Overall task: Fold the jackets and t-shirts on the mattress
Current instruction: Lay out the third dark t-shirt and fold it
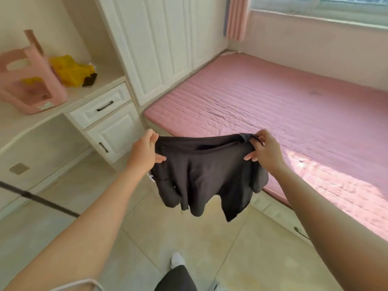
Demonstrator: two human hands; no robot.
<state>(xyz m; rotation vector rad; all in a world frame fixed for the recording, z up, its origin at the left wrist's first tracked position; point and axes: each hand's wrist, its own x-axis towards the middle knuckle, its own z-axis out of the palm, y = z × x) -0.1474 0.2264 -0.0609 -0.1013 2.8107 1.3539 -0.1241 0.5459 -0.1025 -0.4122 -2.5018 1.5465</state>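
A dark grey t-shirt (203, 175) hangs in the air in front of me, above the tiled floor and just short of the mattress's near corner. My left hand (144, 150) pinches its upper left edge and my right hand (264, 152) pinches its upper right edge, stretching the top edge between them. The lower part droops in loose folds. The pink quilted mattress (273, 101) lies beyond and to the right, with sunlight across its near right part.
White wardrobe doors (159, 45) stand behind the mattress's left side. A white desk with drawers (100, 110) is at the left, bearing an upturned pink stool (31, 80) and a yellow item (71, 70). A dark rod (42, 200) crosses the lower left.
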